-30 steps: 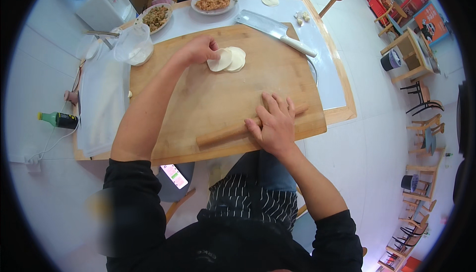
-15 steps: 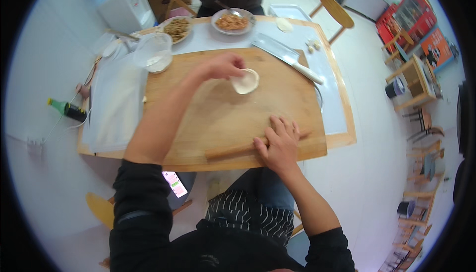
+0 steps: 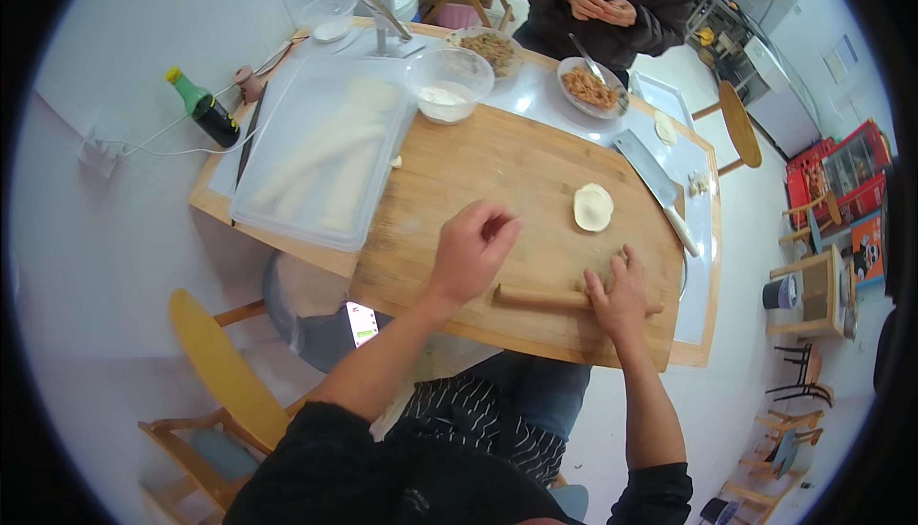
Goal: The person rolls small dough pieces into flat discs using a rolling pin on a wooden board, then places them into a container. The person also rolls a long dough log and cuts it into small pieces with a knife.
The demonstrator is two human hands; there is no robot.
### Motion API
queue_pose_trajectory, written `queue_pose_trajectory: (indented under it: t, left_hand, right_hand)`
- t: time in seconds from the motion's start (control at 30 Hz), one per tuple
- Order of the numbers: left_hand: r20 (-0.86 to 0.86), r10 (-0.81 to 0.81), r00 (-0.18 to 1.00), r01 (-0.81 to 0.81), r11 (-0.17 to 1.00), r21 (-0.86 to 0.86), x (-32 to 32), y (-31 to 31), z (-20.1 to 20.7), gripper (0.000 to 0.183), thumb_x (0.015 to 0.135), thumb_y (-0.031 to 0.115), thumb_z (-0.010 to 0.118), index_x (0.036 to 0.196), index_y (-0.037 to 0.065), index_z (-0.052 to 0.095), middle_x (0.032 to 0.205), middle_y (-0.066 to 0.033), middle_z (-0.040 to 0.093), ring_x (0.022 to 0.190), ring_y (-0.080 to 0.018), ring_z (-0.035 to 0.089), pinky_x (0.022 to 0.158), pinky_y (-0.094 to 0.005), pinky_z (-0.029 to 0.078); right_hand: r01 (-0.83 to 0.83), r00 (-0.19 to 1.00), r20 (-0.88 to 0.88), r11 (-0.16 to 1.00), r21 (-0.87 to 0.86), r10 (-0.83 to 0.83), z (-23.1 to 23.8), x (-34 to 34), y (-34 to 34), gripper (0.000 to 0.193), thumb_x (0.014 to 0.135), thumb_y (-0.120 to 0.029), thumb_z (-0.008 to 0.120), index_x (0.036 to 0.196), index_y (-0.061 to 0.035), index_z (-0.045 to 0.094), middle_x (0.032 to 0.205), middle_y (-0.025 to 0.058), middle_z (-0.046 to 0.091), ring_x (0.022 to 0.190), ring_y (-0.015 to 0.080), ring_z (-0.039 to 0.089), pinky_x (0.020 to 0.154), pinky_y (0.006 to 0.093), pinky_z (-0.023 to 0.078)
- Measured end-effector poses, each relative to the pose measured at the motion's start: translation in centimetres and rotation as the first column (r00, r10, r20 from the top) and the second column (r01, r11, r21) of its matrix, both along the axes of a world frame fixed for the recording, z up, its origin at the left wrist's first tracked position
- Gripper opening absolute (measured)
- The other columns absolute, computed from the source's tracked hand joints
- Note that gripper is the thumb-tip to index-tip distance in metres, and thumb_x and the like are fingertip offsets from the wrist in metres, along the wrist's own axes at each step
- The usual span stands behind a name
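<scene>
My left hand (image 3: 475,250) hovers over the near part of the wooden board (image 3: 459,181), its fingers loosely curled with nothing visible in them. My right hand (image 3: 622,301) rests on the right end of a wooden rolling pin (image 3: 540,297), palm over it and fingertips reaching past it. The pin lies crosswise near the board's front edge. Beyond both hands, a round, flat dough wrapper (image 3: 593,207) lies alone on the board, touched by neither hand.
A lidded plastic box (image 3: 320,157) holding long pale dough strips stands left of the board, beside a flour tub (image 3: 448,95). Two filling bowls, brownish (image 3: 492,52) and orange (image 3: 588,90), sit at the far side near another person (image 3: 602,9). A cleaver (image 3: 655,181) lies at right.
My left hand has let go of the dough wrapper, which now lies on the board, and has drawn back nearer. My right hand stays on the rolling pin. The view has turned left.
</scene>
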State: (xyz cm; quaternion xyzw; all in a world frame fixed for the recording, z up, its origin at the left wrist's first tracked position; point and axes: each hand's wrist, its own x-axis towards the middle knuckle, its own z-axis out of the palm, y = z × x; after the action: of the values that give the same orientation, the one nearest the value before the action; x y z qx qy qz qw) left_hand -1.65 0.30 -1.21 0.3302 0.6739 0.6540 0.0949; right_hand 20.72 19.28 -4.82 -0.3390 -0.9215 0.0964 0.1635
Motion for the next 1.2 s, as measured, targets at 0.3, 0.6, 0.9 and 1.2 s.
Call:
queue_pose_trajectory:
  t: [0.3,0.6,0.9,1.2]
  left_hand:
    - [0.451,0.444,0.774,-0.513,0.858,0.035,-1.3,-14.2,-5.1,0.013,0.11,0.019,0.061,0.112,0.007,0.056,0.078,0.0024,0.052,0.065,-0.0064,0.048,0.056,-0.0246,0.042]
    - [0.738,0.378,0.559,-0.575,0.818,0.016,-9.0,-19.8,-4.3,0.029,0.105,0.029,0.069,0.119,0.006,0.058,0.105,-0.0034,0.059,0.087,-0.0149,0.06,0.068,-0.0293,0.051]
    - [0.847,0.246,0.47,-0.566,0.821,0.076,-10.9,-19.0,-4.2,0.024,0.104,0.023,0.071,0.119,0.006,0.064,0.105,-0.0048,0.065,0.094,-0.0177,0.064,0.076,-0.0346,0.055]
    - [0.843,0.301,0.445,-0.638,0.767,0.063,-10.5,-18.5,-2.4,0.02,0.103,0.018,0.071,0.118,0.008,0.063,0.106,-0.0047,0.067,0.09,-0.0179,0.063,0.077,-0.0329,0.055]
  right_hand:
    - [0.066,0.994,-0.078,0.991,-0.114,-0.075,-0.4,-4.3,5.0,0.062,0.097,-0.043,0.074,0.134,0.0052,0.061,0.155,0.0339,0.048,0.144,0.0498,0.045,0.119,0.0527,0.039]
    - [-0.002,1.0,-0.015,0.996,-0.091,0.0,0.3,-8.1,7.5,0.06,0.097,-0.045,0.071,0.134,0.0009,0.062,0.153,0.0311,0.051,0.139,0.0456,0.047,0.118,0.05,0.039]
    - [-0.065,0.97,0.214,0.97,-0.234,0.116,3.5,-10.6,8.6,0.062,0.087,-0.04,0.082,0.131,0.0002,0.065,0.139,0.0251,0.059,0.131,0.0415,0.055,0.11,0.0476,0.046]
    - [-0.064,0.957,0.256,0.964,-0.259,0.133,4.2,-11.7,9.6,0.066,0.081,-0.039,0.085,0.127,0.003,0.066,0.122,0.0261,0.068,0.123,0.0414,0.06,0.105,0.048,0.05]
